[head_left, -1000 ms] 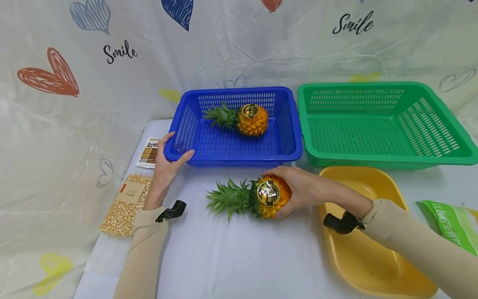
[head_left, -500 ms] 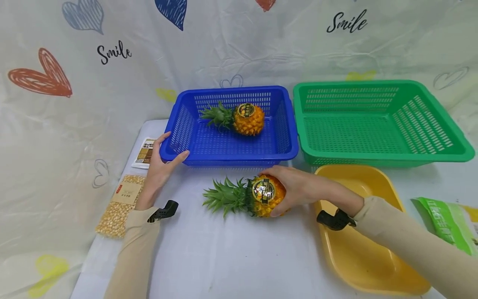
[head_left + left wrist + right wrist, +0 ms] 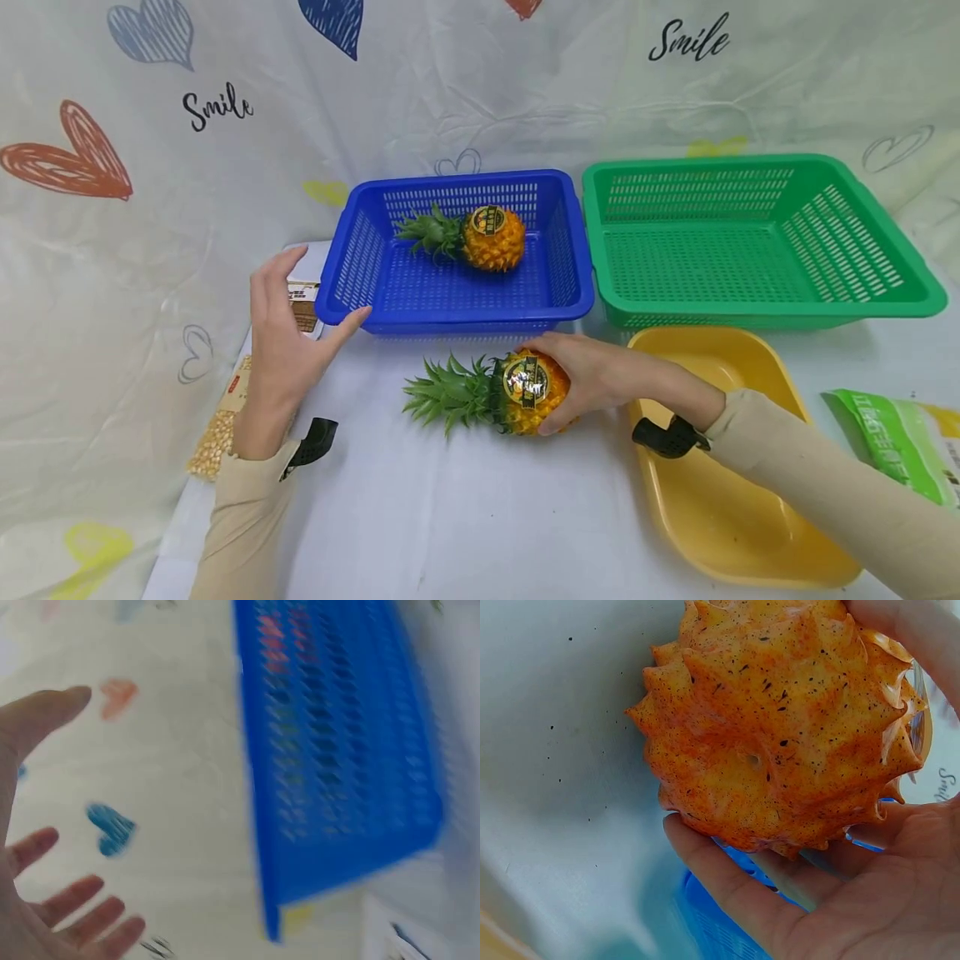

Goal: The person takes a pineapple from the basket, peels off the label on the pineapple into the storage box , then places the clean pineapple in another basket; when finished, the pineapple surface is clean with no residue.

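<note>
Head view: right hand [image 3: 600, 375] grips the round body of a pineapple [image 3: 534, 390], which lies sideways in front of the blue basket [image 3: 480, 317], crown pointing left, round label facing up. Right wrist view has the fruit's spiky base close up, fingers curled round it. Left hand [image 3: 281, 354] holds nothing, fingers spread, thumb well apart from them, beside the basket's near left corner; left wrist view, blurry, has a gap between hand and basket. Second pineapple [image 3: 493, 240] lies sideways inside the blue basket, crown left too. Green basket [image 3: 772, 310] sits just right of the blue one, yellow bin [image 3: 750, 533] in front of it under the right forearm, green packet [image 3: 896, 442] at far right. Corn bag [image 3: 213, 442] and small brown-and-white packet [image 3: 303, 310] on the counter [image 3: 480, 533], partly behind the left hand.
</note>
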Demonstrator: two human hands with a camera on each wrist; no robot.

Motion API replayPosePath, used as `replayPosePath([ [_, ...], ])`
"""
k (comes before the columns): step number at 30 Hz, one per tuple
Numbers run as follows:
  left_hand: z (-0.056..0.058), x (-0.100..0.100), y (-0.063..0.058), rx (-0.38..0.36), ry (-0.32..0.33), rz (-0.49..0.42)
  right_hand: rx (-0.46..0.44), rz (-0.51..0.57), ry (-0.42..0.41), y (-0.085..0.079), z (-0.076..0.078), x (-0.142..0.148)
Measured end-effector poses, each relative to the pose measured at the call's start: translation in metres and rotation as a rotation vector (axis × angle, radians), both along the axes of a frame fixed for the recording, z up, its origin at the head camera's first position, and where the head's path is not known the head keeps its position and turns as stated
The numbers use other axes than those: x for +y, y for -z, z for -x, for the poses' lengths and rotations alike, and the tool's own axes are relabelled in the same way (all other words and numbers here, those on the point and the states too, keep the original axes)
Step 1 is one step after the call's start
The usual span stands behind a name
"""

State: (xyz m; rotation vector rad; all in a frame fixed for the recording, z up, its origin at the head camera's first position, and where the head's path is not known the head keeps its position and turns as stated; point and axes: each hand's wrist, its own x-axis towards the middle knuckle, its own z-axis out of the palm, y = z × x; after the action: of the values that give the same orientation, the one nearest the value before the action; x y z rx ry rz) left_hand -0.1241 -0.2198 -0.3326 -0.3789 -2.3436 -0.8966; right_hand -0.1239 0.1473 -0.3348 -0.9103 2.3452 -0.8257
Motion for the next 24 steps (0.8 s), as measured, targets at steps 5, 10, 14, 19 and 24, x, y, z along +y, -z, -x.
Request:
replayPosePath([
  [5, -0.018, 0.041, -0.02, 0.072, 0.352, 0.04, -0.004, 0.001, 0.0, 0.0, 0.0, 0.001],
  [10, -0.034, 0.076, -0.006, -0.093, 0.649, 0.192, -0.024, 0.008, 0.007, 0.0, 0.0, 0.001],
  [14, -0.035, 0.086, 0.02, -0.213, 0.661, 0.299, -0.038, 0.01, 0.003, 0.001, 0.002, 0.0],
  [19, -0.029, 0.087, 0.043, -0.257, 0.61, 0.339, -0.038, 0.032, -0.012, 0.002, 0.005, 0.0],
  [24, -0.022, 0.085, 0.053, -0.229, 0.59, 0.359, -0.066, 0.04, 0.001, 0.0, 0.006, 0.001],
])
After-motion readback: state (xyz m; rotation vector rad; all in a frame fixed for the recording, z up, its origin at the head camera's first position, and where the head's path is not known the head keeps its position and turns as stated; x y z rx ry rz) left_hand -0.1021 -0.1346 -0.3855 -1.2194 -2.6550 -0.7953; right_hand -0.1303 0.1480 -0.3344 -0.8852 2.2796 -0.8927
